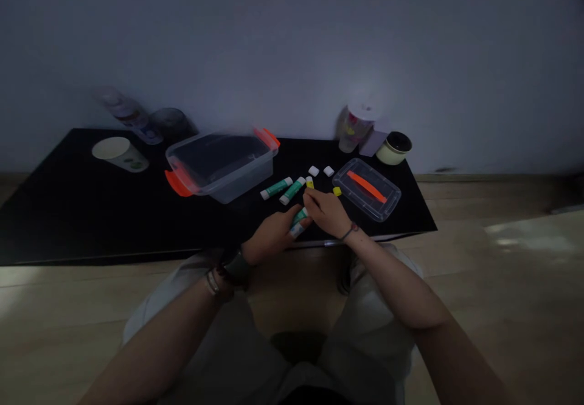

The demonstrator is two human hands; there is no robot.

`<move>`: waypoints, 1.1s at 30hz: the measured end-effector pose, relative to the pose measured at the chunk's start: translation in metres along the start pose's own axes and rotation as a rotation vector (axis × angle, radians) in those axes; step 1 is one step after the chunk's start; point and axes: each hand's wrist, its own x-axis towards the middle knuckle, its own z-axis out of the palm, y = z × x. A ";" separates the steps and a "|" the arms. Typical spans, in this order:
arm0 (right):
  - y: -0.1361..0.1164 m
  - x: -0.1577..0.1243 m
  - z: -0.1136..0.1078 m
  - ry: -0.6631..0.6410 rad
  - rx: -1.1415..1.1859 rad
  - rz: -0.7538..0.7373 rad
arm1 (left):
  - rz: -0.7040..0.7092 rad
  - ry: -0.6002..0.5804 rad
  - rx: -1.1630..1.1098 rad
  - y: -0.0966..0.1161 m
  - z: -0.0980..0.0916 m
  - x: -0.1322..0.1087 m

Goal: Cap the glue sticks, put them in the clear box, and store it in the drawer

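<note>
Near the front edge of the black table, my left hand [274,233] is closed around green-and-white tubes [298,218]. My right hand [327,210] is pinched just above and beside them, at the lower end of a small yellow item [309,182]; its fingertips hide whatever they grip. Beyond my hands lie two green tubes with white ends, one on the left [276,188] and one nearer the middle [292,191]. Two white pieces [314,171] and a yellow piece [337,191] rest to their right.
An open clear box [246,180] with orange latches stands left of centre. A clear lid [387,207] with an orange handle lies right. Behind are a lidded cup [353,128] and a cream jar [391,152]. A paper cup [119,152] and bottle [132,119] are at left.
</note>
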 end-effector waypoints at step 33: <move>0.018 -0.017 -0.013 0.051 -0.198 0.044 | 0.125 1.109 0.008 -0.043 -0.106 0.007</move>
